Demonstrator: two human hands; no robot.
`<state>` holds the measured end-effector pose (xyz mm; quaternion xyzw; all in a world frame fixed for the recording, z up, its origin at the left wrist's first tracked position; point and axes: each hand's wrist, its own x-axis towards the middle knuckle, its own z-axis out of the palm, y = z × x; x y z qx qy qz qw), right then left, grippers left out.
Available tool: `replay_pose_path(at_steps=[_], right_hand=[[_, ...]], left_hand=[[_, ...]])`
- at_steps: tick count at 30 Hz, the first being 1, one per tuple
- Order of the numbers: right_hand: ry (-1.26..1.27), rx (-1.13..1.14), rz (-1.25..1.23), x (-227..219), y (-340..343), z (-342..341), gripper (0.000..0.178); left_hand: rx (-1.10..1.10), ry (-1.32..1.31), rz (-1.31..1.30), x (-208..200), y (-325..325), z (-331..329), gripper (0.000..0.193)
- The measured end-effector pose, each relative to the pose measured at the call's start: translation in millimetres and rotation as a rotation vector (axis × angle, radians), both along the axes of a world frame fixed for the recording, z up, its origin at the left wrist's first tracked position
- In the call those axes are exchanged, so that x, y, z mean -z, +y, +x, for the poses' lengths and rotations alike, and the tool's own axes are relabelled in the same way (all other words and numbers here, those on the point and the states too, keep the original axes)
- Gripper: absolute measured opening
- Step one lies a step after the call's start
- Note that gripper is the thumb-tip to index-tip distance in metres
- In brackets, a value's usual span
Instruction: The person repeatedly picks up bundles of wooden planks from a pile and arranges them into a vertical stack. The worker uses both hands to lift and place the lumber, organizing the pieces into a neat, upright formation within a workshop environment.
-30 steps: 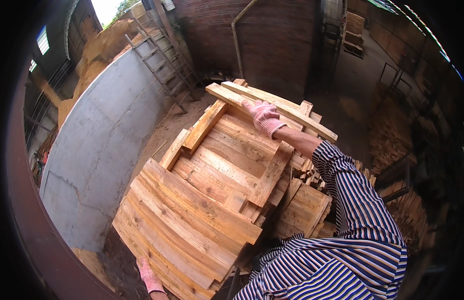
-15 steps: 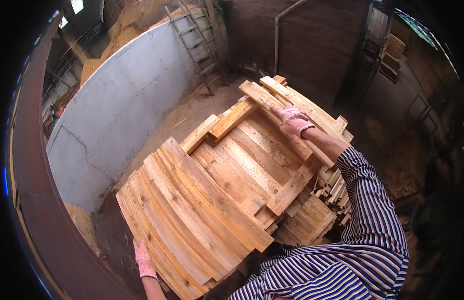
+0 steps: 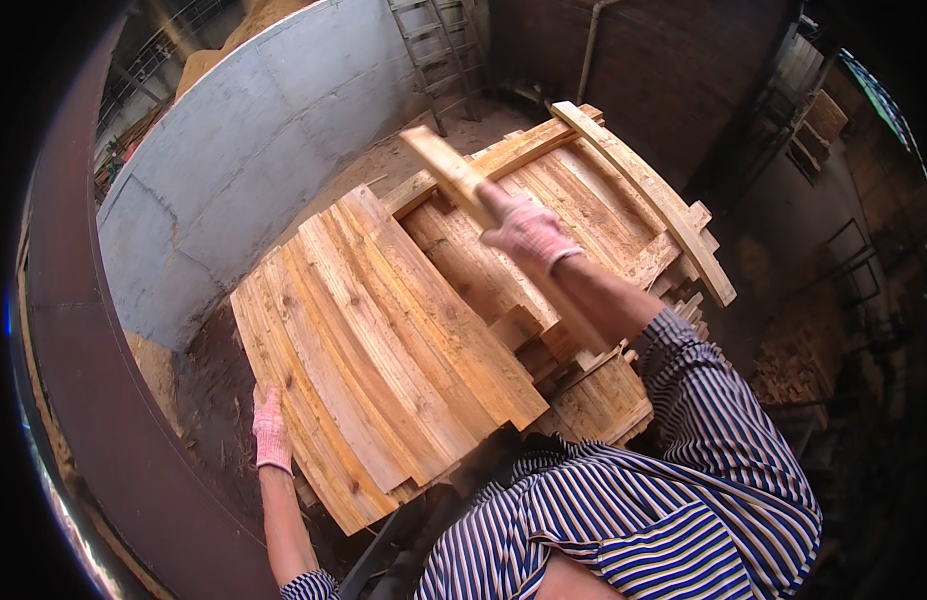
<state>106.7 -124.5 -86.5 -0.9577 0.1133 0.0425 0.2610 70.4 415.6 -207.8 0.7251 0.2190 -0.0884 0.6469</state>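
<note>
My right hand [image 3: 532,232], in a pink-and-white work glove, is closed around a narrow wooden plank [image 3: 444,170]. The plank is held aslant above the stack, its far end blurred by motion. My left hand [image 3: 271,428], gloved alike, lies against the outer left edge of a row of boards [image 3: 374,350], its visible fingers stretched along that edge. These boards lie side by side, long and knotty, on the near left of the stack. Farther right lies a second layer of boards [image 3: 604,215], with a crosswise batten [image 3: 529,150] along its far end.
A single plank [image 3: 654,195] lies along the stack's right edge. Beyond the stack curve a pale grey wall [image 3: 254,130] and a wooden ladder [image 3: 439,50]. A brown metal beam [image 3: 94,400] runs down the left. Shorter wood pieces [image 3: 599,400] sit below the stack's near side.
My right hand has lifted a plank off the stack's right part and swung it left, toward me. My left hand has slid farther up the boards' left edge.
</note>
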Motion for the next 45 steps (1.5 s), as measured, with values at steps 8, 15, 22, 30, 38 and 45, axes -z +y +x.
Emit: replay_pose_path(at_steps=[8, 15, 22, 30, 38, 45], right_hand=[[-0.164, -0.262, 0.212, 52, 63, -15, 0.093], [-0.021, -0.144, 0.758, 70, 38, -4, 0.080], [-0.028, -0.109, 0.747, 94, -2, 2, 0.069], [0.077, -0.071, 0.669, 74, 57, -10, 0.066], [-0.030, -0.389, 0.240, 118, 12, 9, 0.056], [-0.136, -0.390, 0.274, 115, 7, 7, 0.051]], left_hand=[[0.077, -0.110, -0.022, -25, -13, -13, 0.058], [0.209, -0.104, 0.203, -38, 45, 5, 0.069], [0.410, 0.049, -0.622, -50, -4, 13, 0.063], [0.223, 0.052, -0.660, -34, -13, 3, 0.065], [0.001, -0.120, -0.518, -41, -15, -21, 0.067], [-1.023, -0.239, -0.439, 45, 58, -187, 0.102]])
